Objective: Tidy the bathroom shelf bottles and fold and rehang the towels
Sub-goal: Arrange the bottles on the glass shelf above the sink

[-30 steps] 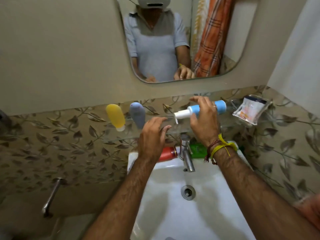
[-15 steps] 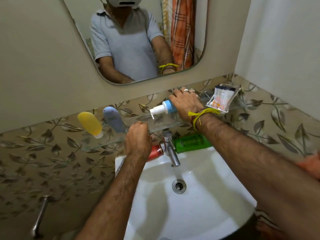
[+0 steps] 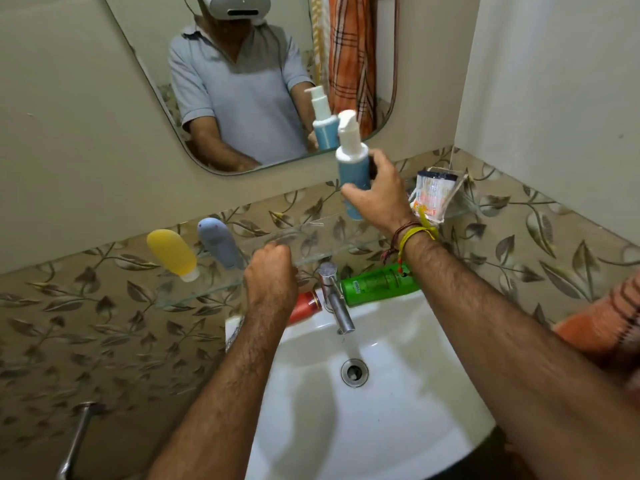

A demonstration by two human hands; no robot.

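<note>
My right hand (image 3: 379, 194) grips a blue pump bottle (image 3: 352, 164) with a white top, held upright just above the right part of the glass shelf (image 3: 207, 289). My left hand (image 3: 272, 271) hovers as a fist near the shelf's front edge, with nothing in it. A yellow bottle (image 3: 172, 252) and a grey-blue bottle (image 3: 219, 245) stand on the shelf's left part. A red bottle (image 3: 304, 304) and a green bottle (image 3: 377, 284) lie on the back rim of the sink. An orange checked towel (image 3: 351, 60) shows in the mirror.
A clear packet (image 3: 433, 195) sits at the shelf's right end. A chrome tap (image 3: 334, 296) stands over the white sink (image 3: 398, 410). A mirror (image 3: 138, 46) hangs above. Orange cloth (image 3: 602, 327) lies at the right edge. A metal pipe (image 3: 74, 441) is at lower left.
My right hand has lifted the blue pump bottle from lying on the shelf and turned it upright. My left hand has closed into a fist near the shelf edge.
</note>
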